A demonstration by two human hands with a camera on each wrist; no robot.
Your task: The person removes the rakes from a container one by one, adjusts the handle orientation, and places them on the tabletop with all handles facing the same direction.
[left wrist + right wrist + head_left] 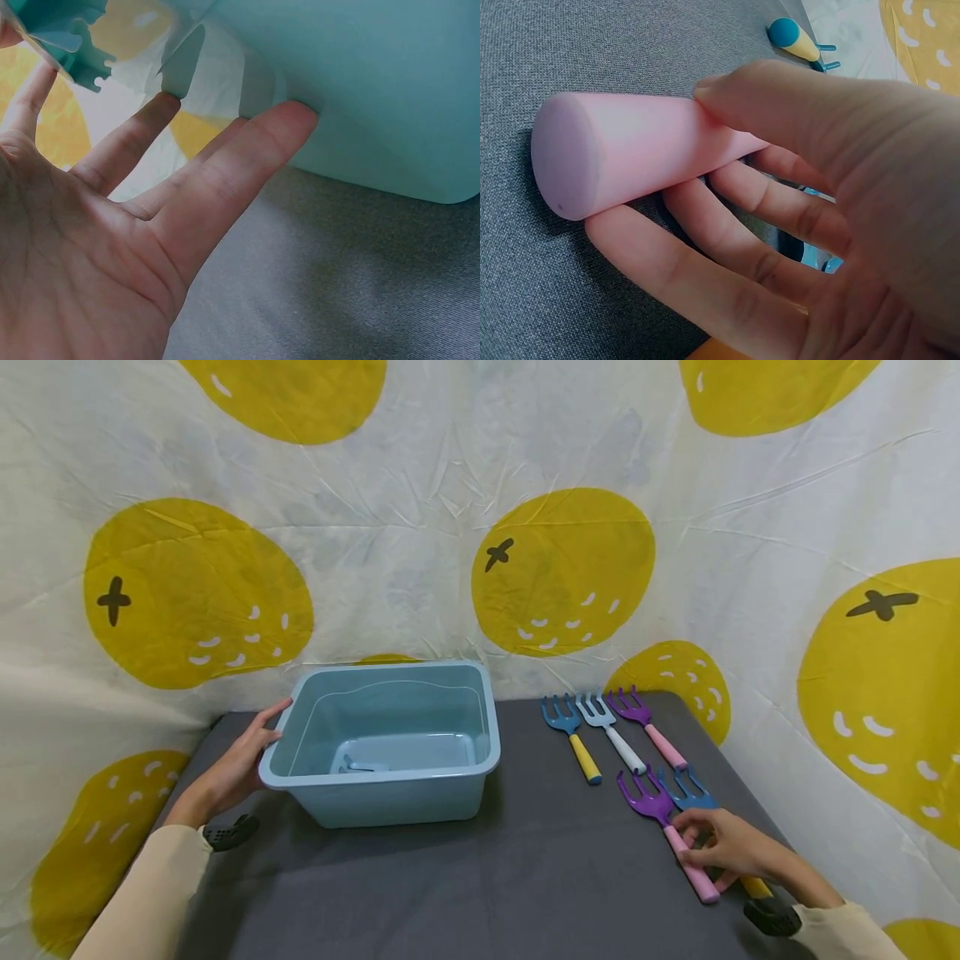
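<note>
In the head view, my left hand [238, 766] is at the left rim of a light blue plastic tub [390, 797]. Its fingers are spread and nearly straight, the tips on the tub's outer wall [390, 97] in the left wrist view. My right hand [731, 843] holds the pink handle of a purple hand fork [651, 802], thumb on one side and fingers on the other. The handle [630, 146] is close over the grey cloth in the right wrist view. A blue hand fork [692, 792] with a yellow handle lies partly hidden beneath this hand.
Farther back lie a blue fork with a yellow handle [585, 760], a pale fork [622, 747] and a purple fork with a pink handle [663, 746]. A small blue pronged shape [363, 767] shows on the tub's floor. Behind the grey table [450, 893] hangs a fruit-patterned cloth [397, 568].
</note>
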